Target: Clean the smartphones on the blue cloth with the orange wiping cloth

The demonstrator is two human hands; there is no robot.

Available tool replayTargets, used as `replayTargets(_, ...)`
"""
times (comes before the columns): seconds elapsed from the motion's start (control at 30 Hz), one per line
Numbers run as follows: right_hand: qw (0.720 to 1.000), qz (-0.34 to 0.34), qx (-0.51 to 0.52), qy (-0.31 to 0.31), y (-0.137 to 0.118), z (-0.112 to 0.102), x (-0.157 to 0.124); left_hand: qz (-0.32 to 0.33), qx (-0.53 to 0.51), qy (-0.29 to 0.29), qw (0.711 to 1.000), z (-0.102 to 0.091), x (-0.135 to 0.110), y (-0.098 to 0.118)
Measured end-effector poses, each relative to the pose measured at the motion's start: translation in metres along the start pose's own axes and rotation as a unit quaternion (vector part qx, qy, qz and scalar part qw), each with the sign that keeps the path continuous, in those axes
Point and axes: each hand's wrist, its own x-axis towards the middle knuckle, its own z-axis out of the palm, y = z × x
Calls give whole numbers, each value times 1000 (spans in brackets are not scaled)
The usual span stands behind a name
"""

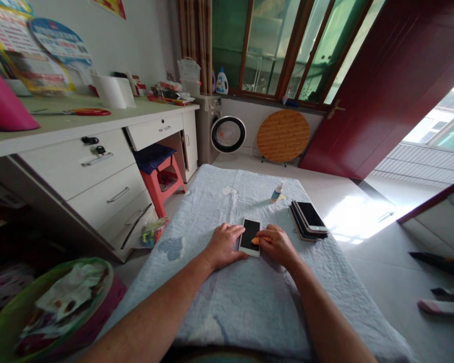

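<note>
The right hand's fingers (pixel 265 234) are bunched closed on a small orange cloth (pixel 262 241), pressing it against the right part of the dark screen of a white phone (pixel 250 238). The left hand (pixel 223 244) is spread wide, fingertips at the phone's upper left edge and thumb near its lower left corner, resting against it rather than closed round it. The phone lies flat, screen up, between the two hands.

The step in hand looks like wiping the screen, with the left hand steadying the phone. A further stroke would call for light, even pressure from the cloth, and for the left thumb and fingertips to hold the edge without covering the glass.

Beneath lies the worktop (pixel 245 297), draped in a pale blue cover. Beyond the right hand sits a stack of phones (pixel 310 218), the top one screen up, and near it a small spray bottle (pixel 276 192) stands upright. Farther off are a red stool (pixel 165 182), a washing machine (pixel 207 123) with its door open, and a round wooden board (pixel 283 135).
</note>
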Motion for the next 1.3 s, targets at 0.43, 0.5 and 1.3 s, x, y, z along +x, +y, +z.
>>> replayTargets(0.43, 988, 62, -71, 122, -4, 18, 12, 13, 3, 11, 1000, 3, 0, -2)
replayTargets(0.5, 988, 59, -87, 111, -6, 19, 12, 13, 5, 11, 1000, 3, 0, -2)
replayTargets(1.3, 991, -21, -129, 32, -16, 16, 4, 13, 7, 11, 1000, 2, 0, -1)
